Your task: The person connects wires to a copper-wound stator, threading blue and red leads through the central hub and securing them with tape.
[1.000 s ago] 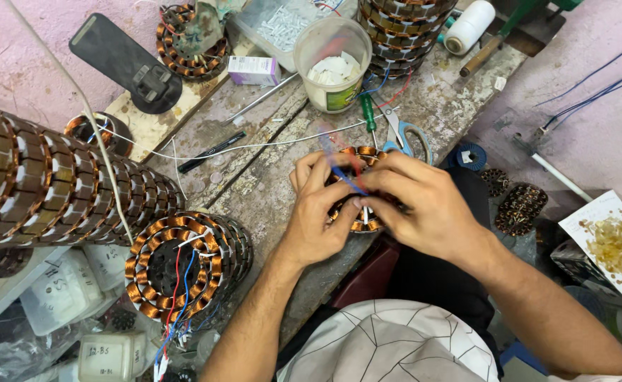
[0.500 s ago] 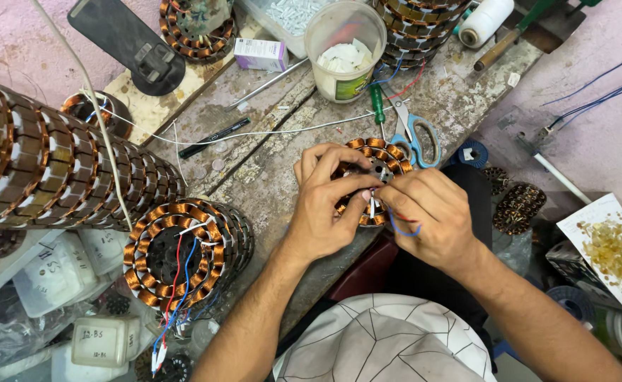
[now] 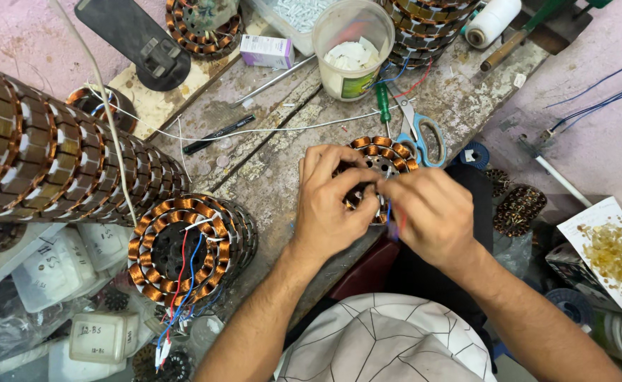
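A round motor stator (image 3: pixel 385 157) with copper windings lies on the worn wooden bench (image 3: pixel 268 170), near its front edge. My left hand (image 3: pixel 332 201) rests over the stator's left side with its fingers curled on it. My right hand (image 3: pixel 428 212) covers the lower right part and pinches thin blue and red wires (image 3: pixel 394 219) coming off the stator. Most of the stator's lower half is hidden under both hands.
A second stator with red and blue leads (image 3: pixel 183 244) stands at the left. A long stack of stators (image 3: pixel 56 163) lies further left. Blue-handled scissors (image 3: pixel 424 138), a green screwdriver (image 3: pixel 383 106), a plastic tub (image 3: pixel 353 46), a black pen (image 3: pixel 219 134) and a thread spool (image 3: pixel 491 20) lie behind.
My right hand has shifted right and down off the stator's top, uncovering its upper windings. My left hand stays on the stator.
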